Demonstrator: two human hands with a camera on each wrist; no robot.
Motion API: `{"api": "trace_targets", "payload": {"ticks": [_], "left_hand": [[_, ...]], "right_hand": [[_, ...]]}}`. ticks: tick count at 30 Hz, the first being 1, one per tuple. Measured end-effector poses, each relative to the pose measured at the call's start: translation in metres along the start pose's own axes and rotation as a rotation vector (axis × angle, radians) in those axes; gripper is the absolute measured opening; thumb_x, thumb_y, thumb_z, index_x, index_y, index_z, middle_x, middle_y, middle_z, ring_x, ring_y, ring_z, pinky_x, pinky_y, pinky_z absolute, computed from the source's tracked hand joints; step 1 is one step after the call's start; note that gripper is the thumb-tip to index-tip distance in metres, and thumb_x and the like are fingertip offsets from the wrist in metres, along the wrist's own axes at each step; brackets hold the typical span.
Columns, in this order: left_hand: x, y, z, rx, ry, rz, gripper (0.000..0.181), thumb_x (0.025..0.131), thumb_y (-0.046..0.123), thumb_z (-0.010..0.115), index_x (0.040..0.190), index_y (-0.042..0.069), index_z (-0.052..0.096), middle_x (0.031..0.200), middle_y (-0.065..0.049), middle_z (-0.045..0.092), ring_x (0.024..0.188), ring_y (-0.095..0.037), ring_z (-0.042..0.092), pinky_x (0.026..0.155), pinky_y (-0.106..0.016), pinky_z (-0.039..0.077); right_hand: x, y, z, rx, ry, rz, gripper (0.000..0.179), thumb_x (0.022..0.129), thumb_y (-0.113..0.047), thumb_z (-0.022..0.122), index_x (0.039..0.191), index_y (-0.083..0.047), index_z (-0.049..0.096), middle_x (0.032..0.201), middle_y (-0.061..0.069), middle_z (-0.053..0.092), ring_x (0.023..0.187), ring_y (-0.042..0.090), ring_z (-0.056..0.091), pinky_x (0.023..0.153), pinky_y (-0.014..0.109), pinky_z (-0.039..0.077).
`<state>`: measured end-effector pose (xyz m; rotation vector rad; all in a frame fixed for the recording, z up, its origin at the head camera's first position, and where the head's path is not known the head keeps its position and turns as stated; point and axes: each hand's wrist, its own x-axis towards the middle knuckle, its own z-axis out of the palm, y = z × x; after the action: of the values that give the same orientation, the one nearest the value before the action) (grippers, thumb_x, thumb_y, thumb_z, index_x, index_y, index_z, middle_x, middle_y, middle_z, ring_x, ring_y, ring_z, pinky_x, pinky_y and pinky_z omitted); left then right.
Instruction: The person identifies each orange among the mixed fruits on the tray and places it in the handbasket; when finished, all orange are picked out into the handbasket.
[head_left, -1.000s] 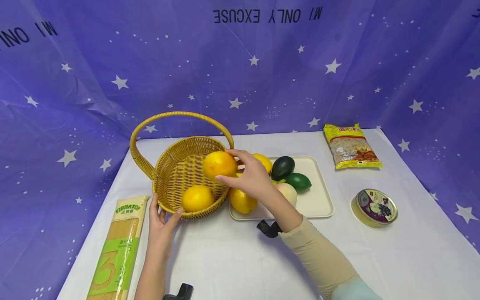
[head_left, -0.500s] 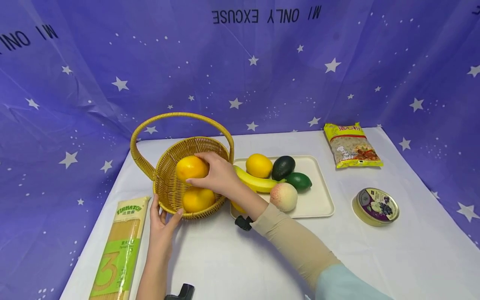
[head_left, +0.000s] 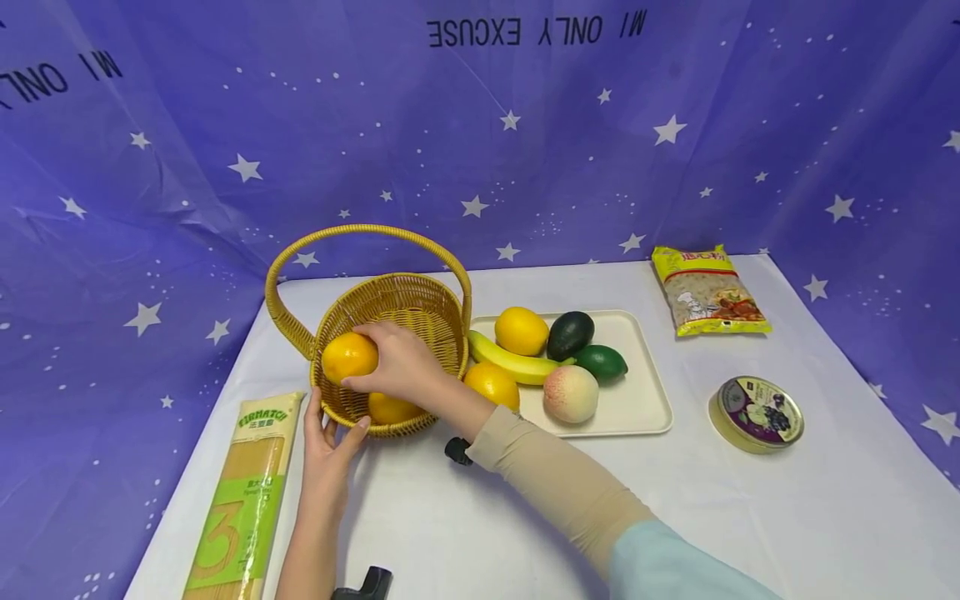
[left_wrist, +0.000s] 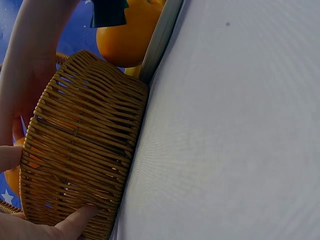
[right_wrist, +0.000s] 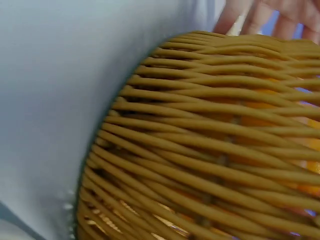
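Observation:
My right hand [head_left: 401, 362] holds an orange [head_left: 349, 358] between thumb and fingers, inside the left part of a round wicker basket [head_left: 397, 288] with a tall handle. A second orange [head_left: 392, 408] lies in the basket's near side, partly covered by my right hand. With thumb and fingers at the near left rim, my left hand [head_left: 326, 454] grips the basket. The left wrist view shows its fingers against the woven wall [left_wrist: 85, 135]. In the right wrist view the basket wall [right_wrist: 210, 125] hides most of the orange.
Right of the basket, a cream tray [head_left: 660, 392] bears a banana [head_left: 517, 365], a peach [head_left: 571, 394], an orange [head_left: 492, 385], a lemon [head_left: 522, 331], an avocado [head_left: 571, 335] and a green lime [head_left: 602, 364]. Spaghetti [head_left: 240, 500] lies left; a yellow bag [head_left: 708, 292] and tin [head_left: 756, 412] lie right.
My right hand has carried the orange leftward from beside the tray, over the basket's right rim, and down into its left part. My left hand has stayed at the rim.

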<state>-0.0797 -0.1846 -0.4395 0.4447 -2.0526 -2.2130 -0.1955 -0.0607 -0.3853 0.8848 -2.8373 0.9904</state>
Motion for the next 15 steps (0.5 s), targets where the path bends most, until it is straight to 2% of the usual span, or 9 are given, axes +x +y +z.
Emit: {"api": "trace_targets", "payload": {"ticks": [7, 15], "left_hand": [[0.000, 0.000, 0.000, 0.009, 0.003, 0.002, 0.093, 0.093, 0.008, 0.063, 0.156, 0.027, -0.002, 0.160, 0.001, -0.006, 0.146, -0.022, 0.006, 0.111, -0.043, 0.028], [0.000, -0.002, 0.000, 0.020, 0.014, 0.007, 0.093, 0.092, 0.007, 0.064, 0.156, 0.026, -0.001, 0.160, 0.003, -0.005, 0.145, -0.022, 0.007, 0.110, -0.040, 0.030]], "right_hand": [[0.004, -0.001, 0.008, -0.053, -0.033, -0.005, 0.073, 0.076, -0.055, 0.074, 0.136, -0.019, 0.053, 0.131, -0.002, 0.055, 0.109, 0.018, 0.055, 0.085, 0.030, 0.049], [0.011, -0.003, 0.019, -0.110, -0.074, -0.007, 0.072, 0.076, -0.057, 0.073, 0.135, -0.019, 0.054, 0.132, -0.002, 0.055, 0.109, 0.016, 0.054, 0.085, 0.029, 0.048]]}}
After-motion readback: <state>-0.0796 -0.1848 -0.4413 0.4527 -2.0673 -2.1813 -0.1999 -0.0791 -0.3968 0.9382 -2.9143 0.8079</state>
